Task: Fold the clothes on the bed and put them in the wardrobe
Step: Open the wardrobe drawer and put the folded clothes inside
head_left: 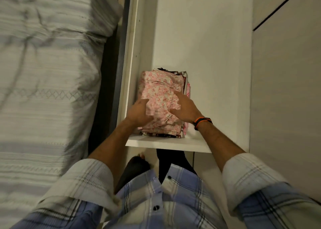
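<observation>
A folded pink garment with a red floral print lies on top of a stack of folded clothes on the white wardrobe shelf. My left hand rests on the stack's near left corner, fingers spread and relaxed. On the right side of the top garment lies my right hand, fingers extended and pressing the cloth; a dark and orange band sits on that wrist. Darker patterned cloth shows at the stack's bottom and back edges.
The bed with a pale striped cover fills the left side, separated from the wardrobe by a dark gap. A white wardrobe side panel and a closed white door frame the shelf. My foot shows below the shelf.
</observation>
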